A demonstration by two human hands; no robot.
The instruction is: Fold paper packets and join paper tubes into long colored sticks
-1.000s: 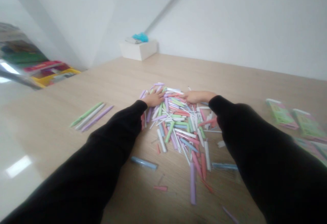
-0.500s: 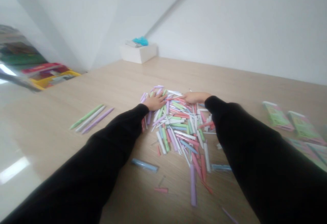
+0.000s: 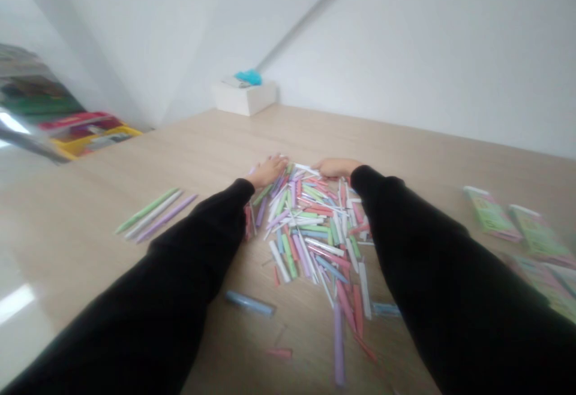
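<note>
Right hand (image 3: 336,167) shifted inward along upper edge of pastel tube pile (image 3: 310,221); left hand (image 3: 267,171) at pile's upper left; both open, cupping pile, nothing grasped.

Count: two, my left hand (image 3: 267,171) and my right hand (image 3: 335,167), on one heap of pastel tubes (image 3: 310,221), too many to count. Left of the grip: three loose tubes (image 3: 155,215). Right: at least three packets (image 3: 490,215). Ahead: one white box (image 3: 244,98).

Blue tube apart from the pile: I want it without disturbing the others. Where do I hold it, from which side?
Pinch the blue tube at its middle from above, across its long sides. It lies flat and straight on the wooden table, apart from the pastel tubes, so nothing crowds it.
</note>
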